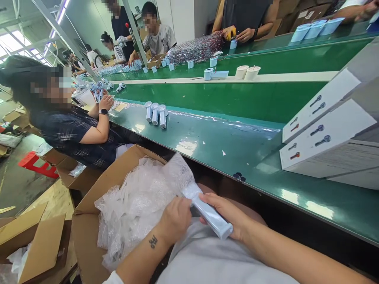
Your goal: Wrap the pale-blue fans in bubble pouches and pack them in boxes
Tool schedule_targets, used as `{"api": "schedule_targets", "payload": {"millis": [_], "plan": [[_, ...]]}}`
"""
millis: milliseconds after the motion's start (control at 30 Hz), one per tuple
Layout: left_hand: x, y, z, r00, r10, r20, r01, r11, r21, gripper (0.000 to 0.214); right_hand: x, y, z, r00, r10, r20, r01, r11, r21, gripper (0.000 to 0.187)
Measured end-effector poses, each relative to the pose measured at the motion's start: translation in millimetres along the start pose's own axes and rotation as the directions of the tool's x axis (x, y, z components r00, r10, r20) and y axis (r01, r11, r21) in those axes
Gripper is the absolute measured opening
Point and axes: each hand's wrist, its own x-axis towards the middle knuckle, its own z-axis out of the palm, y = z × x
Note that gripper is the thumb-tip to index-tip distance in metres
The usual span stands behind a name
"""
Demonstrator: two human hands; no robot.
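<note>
A green bench (242, 146) ran ahead of both hands, and beyond the right hand (226, 215), farther to the right, white boxes (322, 142) stood on it. Just beside the left hand (176, 219), on its outer side, was a carton (84, 236) filled with clear bubble bags (133, 201). Well ahead of the left hand, three blue units (154, 114) lay together on the bench.

The device (217, 223) was between the two hands, tilted, its head pointing away. The right hand was closed around its handle, the thumb on top. The left hand had its fingers curled in and seemed to pinch the edge of the bag (179, 169) that covered the head.

I judged the step to be the bagging of this device; the next move called for a steady right grip, while the left drew the film evenly down.
</note>
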Motion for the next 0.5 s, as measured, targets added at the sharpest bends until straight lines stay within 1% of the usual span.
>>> {"api": "schedule_targets", "payload": {"millis": [67, 133, 233, 300, 333, 400, 433, 467, 500], "plan": [[2, -5, 1.6, 0.995, -0.084, -0.057, 0.087, 0.995, 0.044, 0.022, -3, 0, 1, 1.0, -0.002, 0.005, 0.002, 1.0, 0.012, 0.022], [5, -9, 3.7, 0.982, -0.159, -0.102, 0.165, 0.985, 0.05, 0.021, -5, -1, 2, 0.999, -0.036, 0.026, 0.036, 0.999, 0.018, 0.021], [6, -8, 8.8, 0.952, -0.272, -0.139, 0.271, 0.962, -0.025, 0.017, -5, -3, 4, 0.996, -0.088, 0.005, 0.088, 0.996, 0.032, 0.031], [4, -1, 12.1, 0.936, -0.316, -0.153, 0.306, 0.948, -0.088, 0.018, -1, -2, 3, 0.994, -0.106, -0.028, 0.107, 0.993, 0.042, 0.03], [3, 3, 13.1, 0.943, -0.303, -0.136, 0.285, 0.949, -0.138, 0.019, 1, -1, 2, 0.993, -0.114, -0.037, 0.115, 0.992, 0.047, 0.028], [2, 11, 13.4, 0.969, -0.243, -0.051, 0.217, 0.93, -0.295, 0.017, 5, 1, -1, 0.995, -0.099, -0.03, 0.1, 0.993, 0.055, 0.028], [3, 15, 12.6, 0.968, -0.249, 0.007, 0.232, 0.893, -0.386, 0.015, 6, 3, -2, 0.996, -0.08, -0.026, 0.082, 0.995, 0.059, 0.029], [6, 18, 11.4, 0.952, -0.299, 0.062, 0.293, 0.835, -0.466, 0.014, 8, 4, -3, 0.998, -0.054, -0.025, 0.056, 0.996, 0.064, 0.031], [9, 20, 10.0, 0.917, -0.381, 0.117, 0.382, 0.759, -0.527, 0.013, 9, 6, -5, 0.999, -0.026, -0.028, 0.028, 0.997, 0.065, 0.032]]}}
